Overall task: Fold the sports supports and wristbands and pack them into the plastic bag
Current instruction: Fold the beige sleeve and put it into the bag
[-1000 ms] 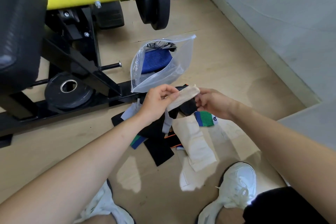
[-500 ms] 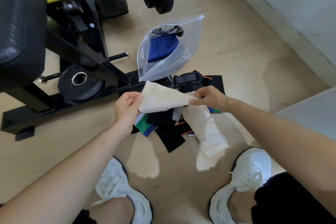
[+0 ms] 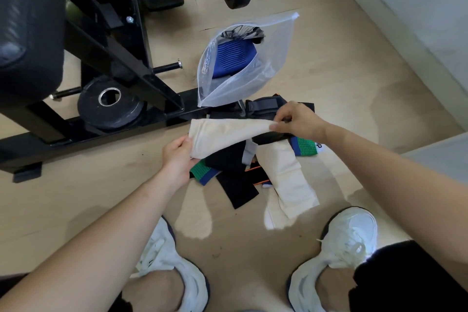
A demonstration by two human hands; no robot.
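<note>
Both hands gripped one cream sleeve [image 3: 228, 134] above the floor [image 3: 342, 83]: the left hand [image 3: 177, 157] pinched its wide end, the right hand [image 3: 296, 119] its narrow end. A second cream sleeve [image 3: 286, 180] lay flat on the floor just beside two green-and-blue wristbands [image 3: 305, 147], one at each side of the pile, and black supports [image 3: 235, 182]. One clear plastic bag [image 3: 266, 76] stood open near the black machine frame [image 3: 114, 58], holding one blue support [image 3: 234, 57]. Two white shoes [image 3: 349, 238] showed nearest the person.
</note>
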